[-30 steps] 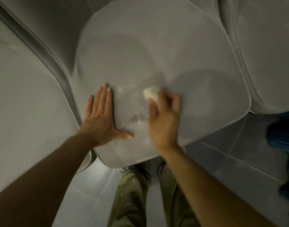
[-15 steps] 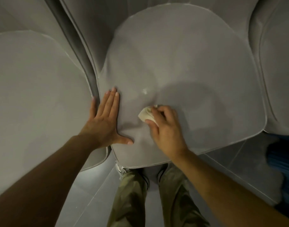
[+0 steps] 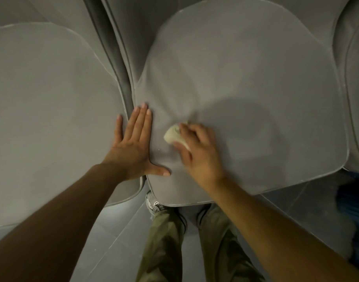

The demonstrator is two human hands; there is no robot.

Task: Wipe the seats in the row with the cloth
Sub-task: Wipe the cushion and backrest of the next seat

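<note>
Dim, flat light leaves the middle seat (image 3: 235, 58) a dull grey, with a broad soft shadow right of its centre. Wide-angle distortion bows the seat left of it (image 3: 42, 98), and the blue thing (image 3: 353, 200) at its right is blurred.

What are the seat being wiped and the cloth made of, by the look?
Seat: probably moulded grey plastic, smooth satin finish; one-piece shell, rounded rim, soft sheen, no weave. Coated metal not ruled out. Cloth: soft cream fabric, bunched and creased in the right hand; fibre cannot be told.
</note>
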